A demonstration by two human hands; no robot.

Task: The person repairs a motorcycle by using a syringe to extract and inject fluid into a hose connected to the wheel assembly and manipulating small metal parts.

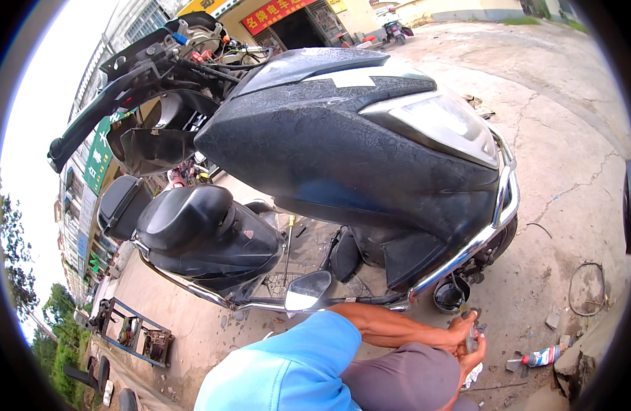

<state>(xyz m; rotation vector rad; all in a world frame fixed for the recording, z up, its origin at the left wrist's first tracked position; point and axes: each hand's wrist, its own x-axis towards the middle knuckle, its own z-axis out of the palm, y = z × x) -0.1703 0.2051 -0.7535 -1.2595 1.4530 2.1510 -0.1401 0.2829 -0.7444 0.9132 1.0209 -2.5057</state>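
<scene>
My left hand (460, 327) and my right hand (474, 355) are together low on the right, beside my knee. Their fingers close around a small greyish piece (471, 340); its kind is too small and covered to tell. Just below my hands is a crumpled white scrap (474, 375). Over my left arm stands a black scooter (329, 144), its front panel worn and its handlebar cover taken apart, with wires bare. A dark round container (452, 294) sits by the scooter's front wheel, close to my left hand.
A screwdriver with a yellow handle (291, 221) and a mirror (308, 290) are at the scooter's footboard. A plastic bottle (543, 355) lies on the ground right of my hands, near broken concrete (581, 370). Farther right is a looped cable (587, 289). A metal frame (134, 332) stands left.
</scene>
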